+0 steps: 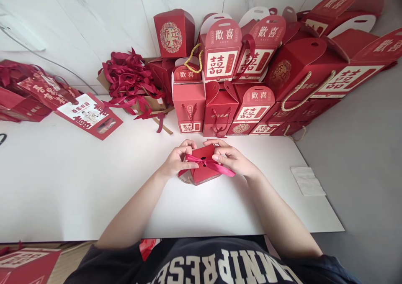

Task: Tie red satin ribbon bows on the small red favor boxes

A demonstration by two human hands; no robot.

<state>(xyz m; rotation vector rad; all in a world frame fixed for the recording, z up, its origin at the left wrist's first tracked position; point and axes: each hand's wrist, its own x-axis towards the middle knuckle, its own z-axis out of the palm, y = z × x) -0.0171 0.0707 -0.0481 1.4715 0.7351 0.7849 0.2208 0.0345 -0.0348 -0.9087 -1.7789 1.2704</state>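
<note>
Pinching the glossy crimson ribbon (pixel 220 168) in our left hand (pixel 176 162), we are best keeping tension even over the red cardboard box (pixel 202 174) on the white surface (pixel 125 167); our right hand's (pixel 234 158) grip is unclear.

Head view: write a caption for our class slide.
Left hand and right hand handle a red cardboard box with a glossy pink ribbon on a white table, near stacked red cardboard boxes.
</note>
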